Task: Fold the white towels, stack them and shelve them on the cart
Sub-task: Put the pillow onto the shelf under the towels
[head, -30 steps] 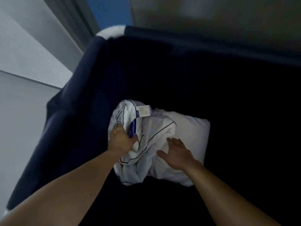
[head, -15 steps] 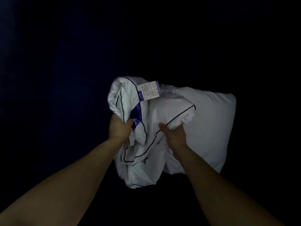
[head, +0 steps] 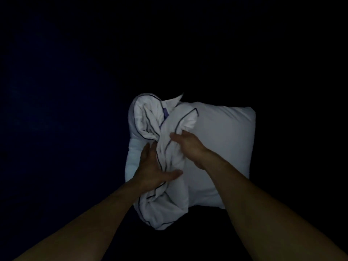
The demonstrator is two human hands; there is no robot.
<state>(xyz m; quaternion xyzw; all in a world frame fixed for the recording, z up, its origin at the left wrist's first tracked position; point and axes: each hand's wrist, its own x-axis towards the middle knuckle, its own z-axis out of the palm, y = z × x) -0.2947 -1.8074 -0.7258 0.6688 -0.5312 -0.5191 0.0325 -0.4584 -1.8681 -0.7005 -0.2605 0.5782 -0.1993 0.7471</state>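
A crumpled white cloth with thin dark piping [head: 169,200] lies bunched on top of a plump white pillow [head: 222,147] deep inside a dark navy bin. My left hand [head: 152,166] presses on the bundle's left side with the thumb stretched across the cloth. My right hand [head: 188,146] grips a fold of the same cloth from the right, fingers curled into it. A small blue patch shows near the bundle's top.
The dark navy fabric wall of the bin [head: 47,110] surrounds the cloth on all sides and fills the view. Light is very low, so the bin's rim and floor cannot be made out.
The view has dropped deeper into the bin and closer to the pillow. Both hands have shifted on the cloth; the white label on top has gone from sight.
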